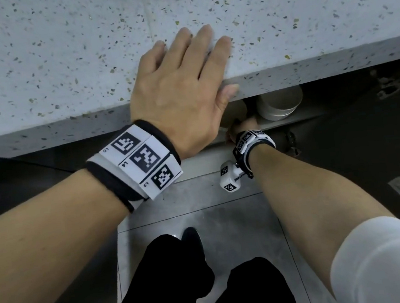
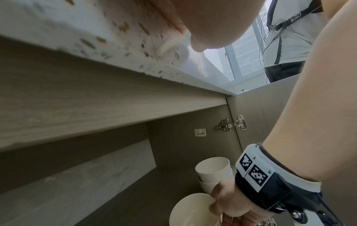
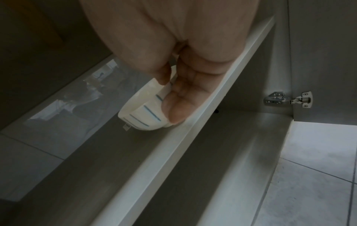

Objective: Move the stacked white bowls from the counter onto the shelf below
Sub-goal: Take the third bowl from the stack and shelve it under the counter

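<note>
Speckled pale terrazzo counter (image 1: 68, 66) overhangs an open grey cabinet with a grey shelf (image 3: 193, 134) below; metal door hinge (image 3: 289, 100) on the side panel. Left hand (image 1: 178, 87) lies flat on the counter edge, fingers straight, gripping nothing. Right hand (image 2: 230, 203) is down inside the cabinet, thumb and fingers clasping the stacked white bowls with blue stripes (image 3: 142, 113), their base at the shelf, just beside a stack of plain white cups (image 2: 212, 169).

Stacked white cups (image 2: 213, 172) at cabinet back right, near metal hinge (image 2: 231, 125). Small label (image 2: 200, 132) stuck on cabinet wall. Grey floor tiles (image 1: 200, 214) below.
</note>
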